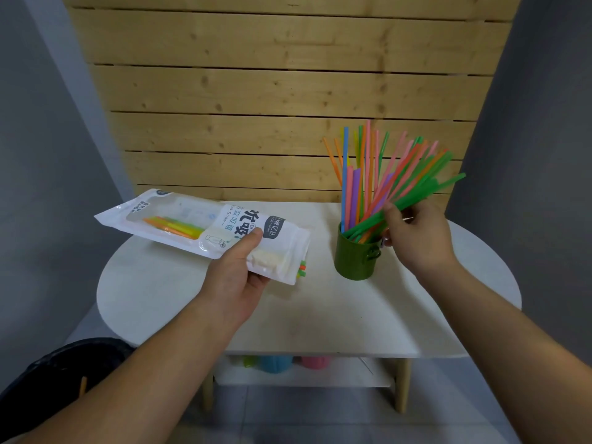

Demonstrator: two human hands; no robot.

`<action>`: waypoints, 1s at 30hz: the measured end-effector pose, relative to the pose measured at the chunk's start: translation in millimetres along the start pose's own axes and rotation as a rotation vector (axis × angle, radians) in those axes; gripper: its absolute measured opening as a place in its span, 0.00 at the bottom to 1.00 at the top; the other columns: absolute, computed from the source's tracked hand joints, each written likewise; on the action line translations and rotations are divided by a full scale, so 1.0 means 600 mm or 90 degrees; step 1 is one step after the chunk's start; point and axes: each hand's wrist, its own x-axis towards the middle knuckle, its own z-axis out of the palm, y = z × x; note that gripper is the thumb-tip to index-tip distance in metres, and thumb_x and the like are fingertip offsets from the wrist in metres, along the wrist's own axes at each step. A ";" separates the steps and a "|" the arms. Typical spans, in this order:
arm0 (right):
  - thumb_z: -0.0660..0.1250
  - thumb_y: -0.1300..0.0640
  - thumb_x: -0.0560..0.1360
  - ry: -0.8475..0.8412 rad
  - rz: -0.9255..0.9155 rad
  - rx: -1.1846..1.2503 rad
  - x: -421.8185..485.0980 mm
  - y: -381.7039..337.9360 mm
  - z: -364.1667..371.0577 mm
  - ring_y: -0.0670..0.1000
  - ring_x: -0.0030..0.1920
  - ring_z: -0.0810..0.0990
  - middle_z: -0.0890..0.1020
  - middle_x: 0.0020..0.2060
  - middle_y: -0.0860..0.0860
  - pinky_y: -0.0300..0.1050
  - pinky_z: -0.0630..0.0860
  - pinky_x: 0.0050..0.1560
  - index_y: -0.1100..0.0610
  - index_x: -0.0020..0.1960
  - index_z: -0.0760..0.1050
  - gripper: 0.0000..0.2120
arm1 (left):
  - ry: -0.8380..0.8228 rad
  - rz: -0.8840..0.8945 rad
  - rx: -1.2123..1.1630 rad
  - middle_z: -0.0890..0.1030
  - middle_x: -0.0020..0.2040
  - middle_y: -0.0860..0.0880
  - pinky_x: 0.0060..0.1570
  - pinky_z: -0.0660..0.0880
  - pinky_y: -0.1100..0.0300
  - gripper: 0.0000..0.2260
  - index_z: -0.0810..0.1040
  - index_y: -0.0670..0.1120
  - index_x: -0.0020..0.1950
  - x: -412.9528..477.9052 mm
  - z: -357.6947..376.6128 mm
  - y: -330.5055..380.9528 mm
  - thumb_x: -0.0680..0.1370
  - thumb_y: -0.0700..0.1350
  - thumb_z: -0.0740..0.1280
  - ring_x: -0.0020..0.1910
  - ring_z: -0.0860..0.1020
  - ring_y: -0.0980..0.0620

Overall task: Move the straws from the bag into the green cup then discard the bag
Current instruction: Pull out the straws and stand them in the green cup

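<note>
A left hand [237, 277] grips a white plastic bag [192, 216] near its open end, thumb pressed on top, fingers curled beneath. Beyond the thumb, toward the sealed end, a few leftover straws [174, 226] show through the window (coloured tips poke out just past the grip). A right hand [416, 235] pinches a fan of straws [413, 193]; below its fingers, their ends sit inside the green cup [354, 261]. They look light, stiff and slick, probably best pinched mid-length as a bunch. The bag seems limp and will likely sag.
</note>
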 end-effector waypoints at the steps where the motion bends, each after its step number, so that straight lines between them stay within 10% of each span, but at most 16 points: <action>1: 0.62 0.50 0.81 0.016 -0.007 -0.004 0.003 0.000 -0.003 0.56 0.44 0.84 0.83 0.47 0.55 0.47 0.81 0.40 0.58 0.58 0.77 0.13 | -0.001 0.000 -0.001 0.89 0.54 0.49 0.39 0.85 0.54 0.15 0.80 0.48 0.64 0.000 -0.001 0.001 0.78 0.37 0.72 0.48 0.88 0.52; 16: 0.68 0.50 0.77 -0.034 0.048 0.020 0.004 0.017 0.010 0.62 0.42 0.83 0.83 0.41 0.61 0.64 0.81 0.47 0.62 0.49 0.80 0.13 | -0.007 0.009 -0.011 0.89 0.53 0.49 0.40 0.86 0.53 0.13 0.80 0.49 0.61 -0.007 0.004 0.005 0.79 0.38 0.71 0.50 0.88 0.51; 30: 0.75 0.45 0.72 -0.103 0.144 0.039 -0.017 0.013 -0.017 0.57 0.42 0.83 0.80 0.48 0.57 0.54 0.83 0.37 0.59 0.59 0.75 0.24 | -0.019 0.025 -0.011 0.89 0.53 0.49 0.42 0.86 0.51 0.15 0.79 0.49 0.64 -0.008 0.008 0.001 0.78 0.38 0.71 0.50 0.87 0.50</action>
